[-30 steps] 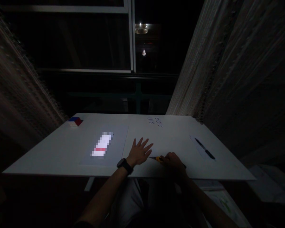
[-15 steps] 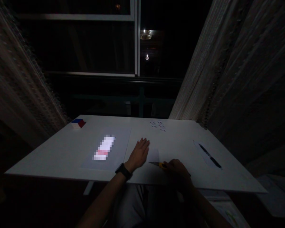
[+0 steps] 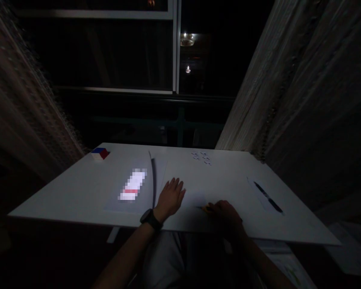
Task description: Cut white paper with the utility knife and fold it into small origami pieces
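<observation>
My left hand [image 3: 170,196], with a dark watch [image 3: 150,218] at the wrist, lies flat on the white table, fingers stretched out. Beside its fingertips is a small piece of white paper [image 3: 195,198], faint in the dim light. Closed around the yellow handle of what look like scissors [image 3: 207,208], my right hand [image 3: 228,212] rests near the front edge, the dark pointed tip aimed left. To the left of my left hand, a large paper sheet [image 3: 114,204] has its right edge curled up. A lit, pixelated phone [image 3: 132,184] lies on the sheet.
Several small marked paper pieces [image 3: 202,158] lie at the back of the table [image 3: 63,192]. A black pen [image 3: 268,197] rests on a paper strip [image 3: 255,190] at right. A red, blue and white block [image 3: 100,153] sits back left. Curtains [image 3: 252,80] flank the dark window.
My left hand has slid a little to the left, off the small paper. The large sheet's right edge has risen into a curl. My right hand still holds the scissors, slightly farther right.
</observation>
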The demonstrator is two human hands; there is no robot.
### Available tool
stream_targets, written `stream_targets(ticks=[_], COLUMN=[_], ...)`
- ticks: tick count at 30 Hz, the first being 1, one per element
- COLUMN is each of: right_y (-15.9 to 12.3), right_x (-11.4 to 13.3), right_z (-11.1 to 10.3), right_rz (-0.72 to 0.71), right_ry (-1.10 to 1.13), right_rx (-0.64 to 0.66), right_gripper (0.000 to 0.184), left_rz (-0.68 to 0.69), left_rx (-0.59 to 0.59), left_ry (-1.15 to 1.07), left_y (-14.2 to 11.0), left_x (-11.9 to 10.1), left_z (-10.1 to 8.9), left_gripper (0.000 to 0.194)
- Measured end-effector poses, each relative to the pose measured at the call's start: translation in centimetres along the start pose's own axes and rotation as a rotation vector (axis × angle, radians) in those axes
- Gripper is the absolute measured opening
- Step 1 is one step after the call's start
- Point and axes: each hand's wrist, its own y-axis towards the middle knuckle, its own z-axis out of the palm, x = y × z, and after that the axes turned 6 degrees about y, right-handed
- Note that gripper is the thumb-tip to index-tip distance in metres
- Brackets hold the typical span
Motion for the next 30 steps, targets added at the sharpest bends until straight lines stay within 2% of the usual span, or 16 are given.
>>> stream_targets(ticks=[4, 13, 18, 25, 30], right_y=[0.6, 2.8, 3.7, 4.1, 4.4], right_x=[-0.7, -1.4, -1.7, -1.8, -1.9], right_z=[0.0, -1.0, -0.9, 0.2, 0.6], right_rz=[-0.015, 0.025, 0.045, -0.038, -0.095], right_ry=[0.058, 0.176, 0.222, 0.245, 0.271], right_rx=[0.033, 0.04, 0.003, -0.074, -0.062], right_gripper=[0.021, 0.012, 0.017, 0.019, 0.014], left_rz=[0.004, 0.036, 0.064, 0.102, 0.136], left_rx=[0.062, 0.064, 0.058, 0.028, 0.048], left_ry=[0.05, 0.063, 0.031, 0.044, 0.042], left_y=[0.4, 2.6, 3.4, 3.2, 3.5], left_x=[-0.6, -1.0, -0.6, -0.3, 0.3], left_z=[0.3, 1.5, 1.9, 2.3, 2.3], left_gripper=[0.046, 0.048, 0.046, 0.044, 0.046])
